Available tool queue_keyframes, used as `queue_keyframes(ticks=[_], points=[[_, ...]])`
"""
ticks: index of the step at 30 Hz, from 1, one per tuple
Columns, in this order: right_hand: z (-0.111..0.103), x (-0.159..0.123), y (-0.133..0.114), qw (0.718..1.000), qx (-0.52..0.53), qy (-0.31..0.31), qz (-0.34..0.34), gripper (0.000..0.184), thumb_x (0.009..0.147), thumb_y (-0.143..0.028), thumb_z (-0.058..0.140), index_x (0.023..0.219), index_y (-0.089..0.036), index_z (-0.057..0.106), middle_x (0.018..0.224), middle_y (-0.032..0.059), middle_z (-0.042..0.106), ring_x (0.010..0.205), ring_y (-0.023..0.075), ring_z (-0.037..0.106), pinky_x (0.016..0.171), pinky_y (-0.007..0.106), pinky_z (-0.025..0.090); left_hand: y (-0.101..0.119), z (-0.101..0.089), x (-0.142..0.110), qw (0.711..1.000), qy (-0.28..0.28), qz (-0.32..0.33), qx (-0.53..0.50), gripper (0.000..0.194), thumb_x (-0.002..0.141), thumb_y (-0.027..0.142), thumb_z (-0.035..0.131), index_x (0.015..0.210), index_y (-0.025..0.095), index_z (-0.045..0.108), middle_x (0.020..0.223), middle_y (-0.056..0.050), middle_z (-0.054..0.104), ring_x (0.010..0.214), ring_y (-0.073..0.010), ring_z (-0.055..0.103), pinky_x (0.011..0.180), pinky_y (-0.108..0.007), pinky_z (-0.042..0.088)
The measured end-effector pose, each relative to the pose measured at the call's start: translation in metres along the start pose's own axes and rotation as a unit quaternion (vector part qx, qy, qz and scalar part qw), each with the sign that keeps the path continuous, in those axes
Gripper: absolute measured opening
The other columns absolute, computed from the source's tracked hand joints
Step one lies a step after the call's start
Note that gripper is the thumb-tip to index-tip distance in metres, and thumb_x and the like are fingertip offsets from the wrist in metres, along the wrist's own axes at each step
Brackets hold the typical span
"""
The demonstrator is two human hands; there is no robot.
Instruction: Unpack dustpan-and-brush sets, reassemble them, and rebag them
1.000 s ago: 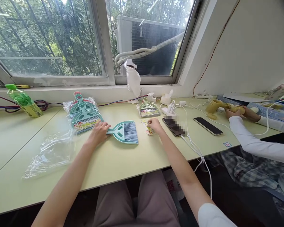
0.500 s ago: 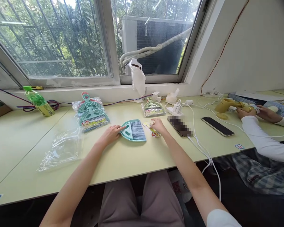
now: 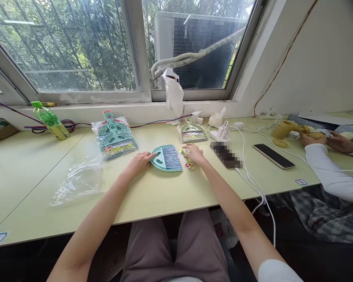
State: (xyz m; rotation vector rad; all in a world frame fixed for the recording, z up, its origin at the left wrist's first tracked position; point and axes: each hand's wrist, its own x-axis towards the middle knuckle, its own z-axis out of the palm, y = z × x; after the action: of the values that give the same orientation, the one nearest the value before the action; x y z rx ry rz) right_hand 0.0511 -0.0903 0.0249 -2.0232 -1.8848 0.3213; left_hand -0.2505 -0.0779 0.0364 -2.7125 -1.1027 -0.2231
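Note:
A mint-green dustpan [image 3: 157,158] with a small brush [image 3: 172,157] nested in it lies flat on the table, its grey-blue bristles facing right. My left hand [image 3: 140,162] is closed round the handle end, which it mostly hides. Just right of the bristles is a printed yellow-and-white card label [image 3: 189,161]. My right hand [image 3: 195,152] rests over its upper part with fingers bent onto it; the fingertips are partly hidden. To the left, a crumpled clear plastic bag [image 3: 79,180] lies on the table.
Wrapped dustpan sets [image 3: 114,137] are stacked at the back left, near a green bottle [image 3: 51,120]. Another wrapped set [image 3: 193,131] lies behind my right hand. Phones [image 3: 273,156] and white cables [image 3: 254,184] are to the right. A co-worker's hands [image 3: 326,139] handle a yellow item.
My right hand has shifted slightly left over the card label, its fingers lower on it. My left hand stays on the handle. The whole view has shifted a little.

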Motion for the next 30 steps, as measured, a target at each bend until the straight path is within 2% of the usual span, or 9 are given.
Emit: queue_keyframes(ticks=[4, 7, 13, 17, 19, 21, 25, 27, 30], points=[[0.007, 0.002, -0.001, 0.998, -0.029, -0.03, -0.04, 0.037, 0.092, -0.027, 0.05, 0.127, -0.037, 0.057, 0.152, 0.0016, 0.034, 0.133, 0.0316, 0.031, 0.099, 0.051, 0.031, -0.001, 0.002, 0.0, 1.0, 0.008, -0.002, -0.007, 0.054, 0.086, 0.01, 0.045, 0.138, 0.024, 0.047, 0.106, -0.009, 0.063, 0.097, -0.0212, 0.06, 0.087, -0.032, 0.043], [0.008, 0.005, 0.001, 0.999, -0.024, -0.014, -0.04, 0.033, 0.089, -0.036, 0.056, 0.121, -0.035, 0.063, 0.151, 0.0016, 0.037, 0.132, 0.032, 0.029, 0.099, 0.051, 0.029, -0.001, 0.002, 0.0, 1.0, 0.012, -0.001, -0.011, 0.055, 0.085, 0.01, 0.045, 0.138, 0.023, 0.047, 0.106, -0.009, 0.063, 0.097, -0.0213, 0.06, 0.088, -0.033, 0.043], [0.003, 0.009, 0.004, 0.998, 0.006, 0.06, -0.005, 0.012, 0.084, -0.03, 0.064, 0.089, -0.025, 0.073, 0.129, 0.0044, 0.057, 0.12, 0.0264, 0.042, 0.095, 0.044, 0.032, -0.001, 0.003, 0.0, 1.0, 0.009, -0.008, -0.015, 0.055, 0.085, 0.011, 0.045, 0.139, 0.024, 0.047, 0.106, -0.009, 0.063, 0.098, -0.0211, 0.059, 0.089, -0.033, 0.043], [-0.007, 0.011, 0.009, 0.99, 0.123, 0.067, -0.011, 0.016, 0.083, -0.035, 0.064, 0.092, -0.024, 0.072, 0.12, 0.005, 0.064, 0.12, 0.0255, 0.048, 0.098, 0.043, 0.034, 0.0, 0.001, 0.0, 1.0, 0.011, -0.007, -0.02, 0.053, 0.086, 0.011, 0.043, 0.138, 0.022, 0.048, 0.106, -0.01, 0.063, 0.097, -0.0221, 0.059, 0.087, -0.034, 0.044], [-0.015, 0.01, 0.012, 0.964, 0.257, 0.029, -0.06, 0.022, 0.081, -0.04, 0.065, 0.096, -0.024, 0.072, 0.124, 0.0048, 0.063, 0.119, 0.0236, 0.051, 0.098, 0.039, 0.037, 0.001, -0.001, 0.0, 1.0, 0.011, -0.008, -0.024, 0.052, 0.087, 0.012, 0.044, 0.137, 0.022, 0.049, 0.106, -0.01, 0.063, 0.098, -0.0224, 0.059, 0.087, -0.034, 0.044], [-0.023, 0.005, 0.013, 0.918, 0.378, -0.029, -0.117, 0.028, 0.078, -0.046, 0.067, 0.092, -0.023, 0.073, 0.128, 0.0057, 0.061, 0.118, 0.0231, 0.054, 0.097, 0.036, 0.041, 0.002, -0.002, -0.001, 1.0, 0.008, -0.01, -0.027, 0.051, 0.086, 0.013, 0.045, 0.136, 0.022, 0.05, 0.106, -0.01, 0.063, 0.098, -0.0225, 0.059, 0.087, -0.034, 0.044], [-0.033, -0.005, 0.011, 0.849, 0.494, -0.109, -0.155, 0.043, 0.075, -0.058, 0.066, 0.097, -0.022, 0.074, 0.112, 0.0069, 0.069, 0.108, 0.0232, 0.061, 0.096, 0.036, 0.043, 0.003, -0.002, -0.001, 1.0, 0.006, -0.013, -0.025, 0.054, 0.085, 0.011, 0.044, 0.138, 0.022, 0.048, 0.106, -0.01, 0.063, 0.097, -0.0216, 0.059, 0.088, -0.035, 0.044], [-0.033, -0.007, 0.008, 0.832, 0.519, -0.124, -0.153, 0.048, 0.077, -0.06, 0.063, 0.106, -0.022, 0.072, 0.106, 0.0059, 0.071, 0.103, 0.0218, 0.063, 0.094, 0.035, 0.045, 0.002, -0.001, -0.001, 1.0, 0.006, -0.012, -0.023, 0.053, 0.085, 0.011, 0.043, 0.137, 0.021, 0.049, 0.105, -0.01, 0.063, 0.097, -0.0216, 0.059, 0.088, -0.035, 0.044], [-0.024, -0.005, 0.003, 0.833, 0.524, -0.135, -0.119, 0.052, 0.077, -0.058, 0.064, 0.116, -0.024, 0.068, 0.107, 0.0049, 0.071, 0.099, 0.0204, 0.064, 0.089, 0.033, 0.047, 0.001, 0.002, -0.001, 1.0, 0.009, -0.007, -0.022, 0.051, 0.086, 0.011, 0.042, 0.136, 0.02, 0.049, 0.106, -0.01, 0.063, 0.098, -0.0224, 0.058, 0.087, -0.035, 0.044]])
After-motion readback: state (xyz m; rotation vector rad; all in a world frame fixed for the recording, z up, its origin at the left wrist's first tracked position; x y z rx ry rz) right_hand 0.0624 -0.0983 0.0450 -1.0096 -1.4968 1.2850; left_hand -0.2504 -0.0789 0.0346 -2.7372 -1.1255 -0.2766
